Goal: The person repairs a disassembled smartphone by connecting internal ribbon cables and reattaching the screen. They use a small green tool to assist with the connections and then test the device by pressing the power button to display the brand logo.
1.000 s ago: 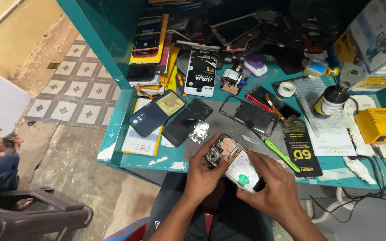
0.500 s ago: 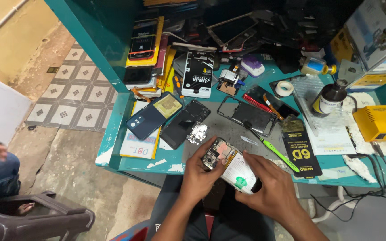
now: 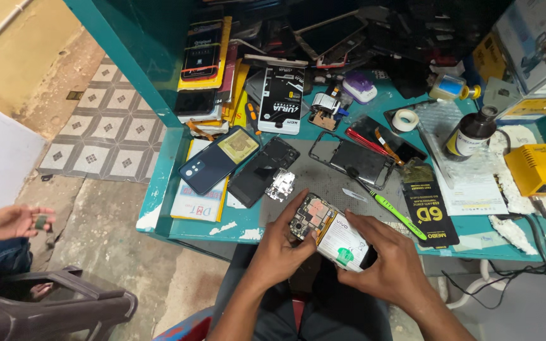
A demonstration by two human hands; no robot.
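An opened phone (image 3: 330,232) with its circuit board and white battery exposed sits between both hands, just over the near edge of the teal workbench (image 3: 159,183). My left hand (image 3: 282,243) grips its left end at the circuit board. My right hand (image 3: 387,252) holds its right end, fingers over the battery. Just beyond the phone lie a small silver metal shield (image 3: 280,185) and a green-handled tool (image 3: 390,210) on a grey mat (image 3: 323,183).
A blue phone back cover (image 3: 213,165), a black phone (image 3: 261,170), a phone frame (image 3: 352,159), stacked phone cases (image 3: 203,69), a brown bottle (image 3: 470,134), tape roll (image 3: 404,119) and yellow soldering station (image 3: 539,169) crowd the bench. Another person's hand (image 3: 14,221) is at the left, above a dark plastic chair (image 3: 52,309).
Both hands with the opened phone have stayed almost in place. The other person's hand at the left has shifted and now shows open with a small item.
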